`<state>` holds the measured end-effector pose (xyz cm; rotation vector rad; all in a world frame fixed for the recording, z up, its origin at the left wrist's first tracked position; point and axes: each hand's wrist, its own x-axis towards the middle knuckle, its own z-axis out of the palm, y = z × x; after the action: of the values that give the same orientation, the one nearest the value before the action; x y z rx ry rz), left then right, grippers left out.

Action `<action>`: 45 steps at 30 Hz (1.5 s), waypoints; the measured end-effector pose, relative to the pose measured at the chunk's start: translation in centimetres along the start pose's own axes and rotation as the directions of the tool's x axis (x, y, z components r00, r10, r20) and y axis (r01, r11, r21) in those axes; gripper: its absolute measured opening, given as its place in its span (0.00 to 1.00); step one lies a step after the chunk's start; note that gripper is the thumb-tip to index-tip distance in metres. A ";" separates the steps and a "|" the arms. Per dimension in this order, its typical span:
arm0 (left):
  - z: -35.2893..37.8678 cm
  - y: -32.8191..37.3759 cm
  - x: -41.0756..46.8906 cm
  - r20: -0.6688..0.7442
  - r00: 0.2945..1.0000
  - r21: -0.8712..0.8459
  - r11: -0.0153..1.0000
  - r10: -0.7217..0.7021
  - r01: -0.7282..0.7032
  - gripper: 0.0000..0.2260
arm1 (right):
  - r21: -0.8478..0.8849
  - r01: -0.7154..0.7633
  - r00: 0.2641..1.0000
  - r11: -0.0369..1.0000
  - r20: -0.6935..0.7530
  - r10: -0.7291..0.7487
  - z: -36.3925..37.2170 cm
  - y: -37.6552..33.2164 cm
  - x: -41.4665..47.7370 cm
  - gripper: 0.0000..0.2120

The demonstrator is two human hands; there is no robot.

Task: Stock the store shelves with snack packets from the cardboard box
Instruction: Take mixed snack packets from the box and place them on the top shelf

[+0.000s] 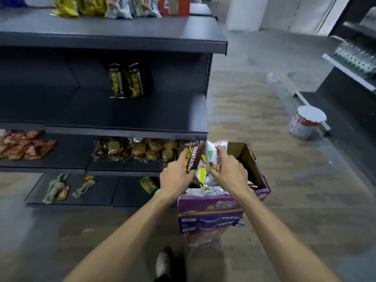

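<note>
Gripping brown snack packet [192, 157] in left hand [176, 174], white snack packet [211, 158] in right hand [231, 172]; both held just above purple cardboard box [211, 205] with further packets inside. Store shelves [126, 111] left of hands, partly stocked.

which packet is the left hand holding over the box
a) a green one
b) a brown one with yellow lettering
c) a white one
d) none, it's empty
b: the left hand has its fingers curled round the brown packet with yellow lettering above the purple box, while the right hand holds the white packet.
</note>
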<state>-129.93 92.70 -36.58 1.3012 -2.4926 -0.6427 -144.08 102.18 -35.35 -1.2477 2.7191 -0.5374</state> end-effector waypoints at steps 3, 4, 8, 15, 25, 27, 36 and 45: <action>-2.5 -0.6 0.0 -0.076 0.997 0.006 1.000 -0.001 0.002 0.33 | -0.004 0.040 0.998 0.999 -0.043 -0.040 -1.3 -2.0 0.2 0.36; -3.4 -0.8 0.1 -0.100 0.995 0.012 1.000 0.000 0.001 0.33 | -0.001 0.057 0.997 0.998 -0.058 -0.057 -1.7 -2.8 0.4 0.36; -7.4 -2.4 0.7 -0.171 0.985 0.016 1.000 -0.016 0.019 0.33 | 0.031 0.111 0.989 0.993 -0.104 -0.108 -3.0 -6.7 1.2 0.35; -17.2 -6.4 2.5 -0.332 0.942 -0.002 0.998 0.054 -0.058 0.33 | 0.140 0.217 0.951 0.966 -0.251 -0.178 -4.5 -17.3 3.5 0.36; -32.9 -12.3 8.4 -0.512 0.834 0.088 0.979 0.203 -0.184 0.33 | 0.064 0.231 0.881 0.971 -0.437 -0.181 -9.6 -33.0 7.7 0.37; -34.7 -13.2 9.6 -0.524 0.825 0.097 0.977 0.211 -0.188 0.33 | 0.060 0.232 0.874 0.971 -0.451 -0.181 -10.3 -35.1 8.5 0.36; -39.2 -15.9 14.1 -0.548 0.802 0.076 0.969 0.239 -0.236 0.33 | 0.036 0.228 0.863 0.973 -0.470 -0.185 -12.5 -39.4 13.5 0.37; -41.5 -14.1 21.6 -0.594 0.753 0.113 0.956 0.283 -0.270 0.33 | 0.024 0.181 0.863 0.983 -0.484 -0.147 -15.2 -39.6 23.6 0.36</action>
<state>-114.87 56.89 -7.01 0.9117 -2.0783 -0.0919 -134.93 64.82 -5.78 -1.5088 2.9529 -1.0878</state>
